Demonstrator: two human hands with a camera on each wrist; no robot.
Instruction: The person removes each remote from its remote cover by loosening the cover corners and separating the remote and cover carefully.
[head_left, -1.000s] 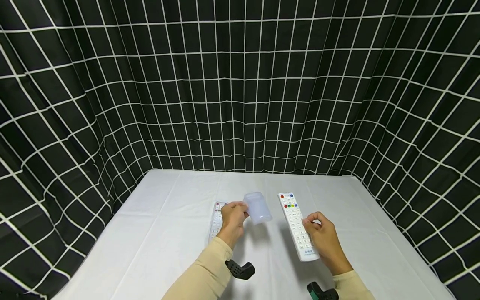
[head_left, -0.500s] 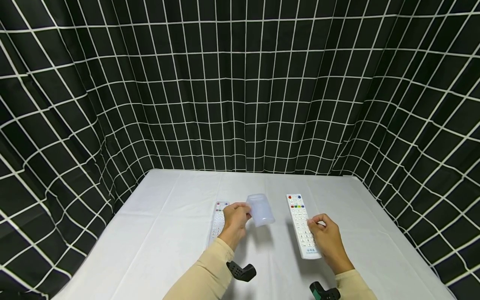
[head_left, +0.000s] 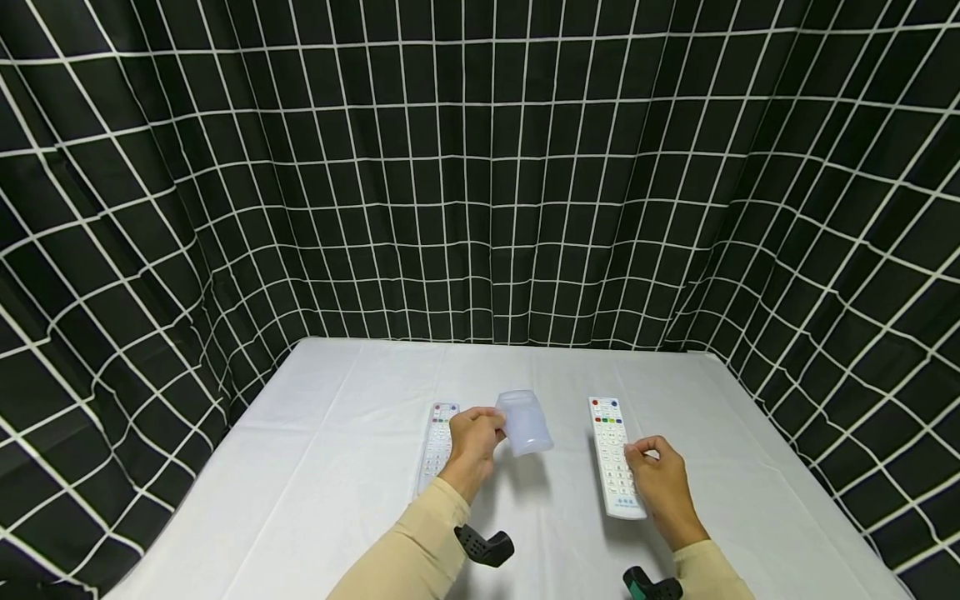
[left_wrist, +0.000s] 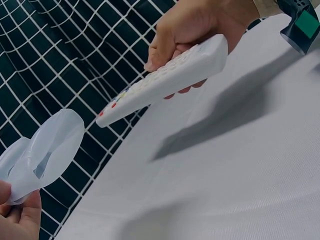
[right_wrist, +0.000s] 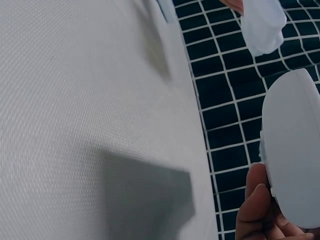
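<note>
My left hand (head_left: 472, 442) pinches a translucent silicone remote cover (head_left: 525, 422), held above the white table (head_left: 315, 467); in the left wrist view the cover (left_wrist: 42, 155) hangs open-mouthed from my fingers (left_wrist: 17, 215). My right hand (head_left: 660, 483) grips a white remote (head_left: 617, 458) with coloured buttons, lifted off the table, its lower end in my fingers. The left wrist view shows that remote (left_wrist: 165, 80) held in the air, casting a shadow. In the right wrist view only the remote's back (right_wrist: 292, 150) and a fingertip show. A second remote (head_left: 437, 442), in a cover, lies on the table left of my left hand.
A black curtain with a white grid (head_left: 480, 167) surrounds the table on three sides. Wrist-mounted camera brackets (head_left: 483, 543) sit at both sleeves. The table's far edge runs along the curtain.
My right hand has carried the white remote to the right and turned it straighter. My left hand with the cover has drifted slightly right.
</note>
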